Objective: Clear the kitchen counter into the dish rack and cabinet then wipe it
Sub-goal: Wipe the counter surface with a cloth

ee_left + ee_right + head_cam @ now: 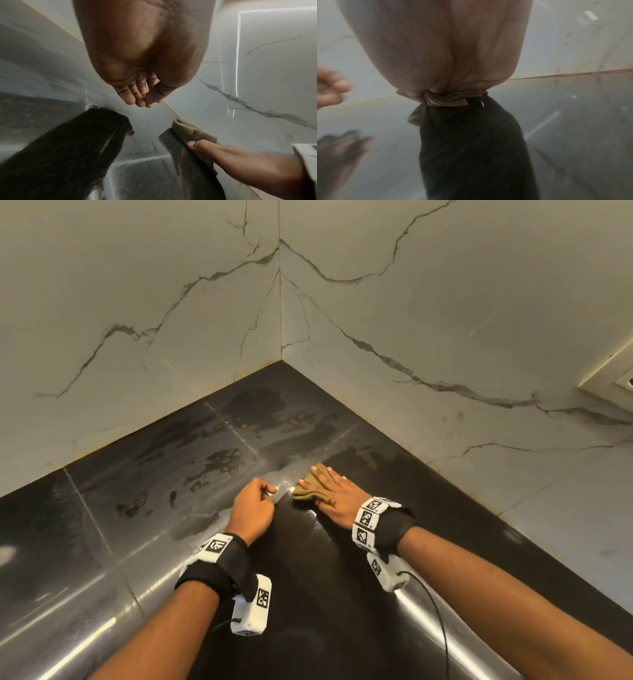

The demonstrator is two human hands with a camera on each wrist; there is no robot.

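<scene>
A glossy black counter (144, 542) fills the corner between two marble walls. My right hand (330, 486) lies flat with straight fingers on an olive-brown cloth (306, 491), pressing it onto the counter near the middle. The cloth (190, 130) bunches under that hand (202, 146) in the left wrist view, and its folds (447, 99) show under the palm in the right wrist view. My left hand (263, 491) hovers just left of the cloth, fingers loosely curled, holding nothing. Its fingertips (137, 100) hang above the counter.
Brown dried stains (222, 462) and wet smears mark the counter toward the back and left. Marble walls (445, 320) close off the corner. A white wall socket (613, 378) sits on the right wall. Cables run from both wrist cameras.
</scene>
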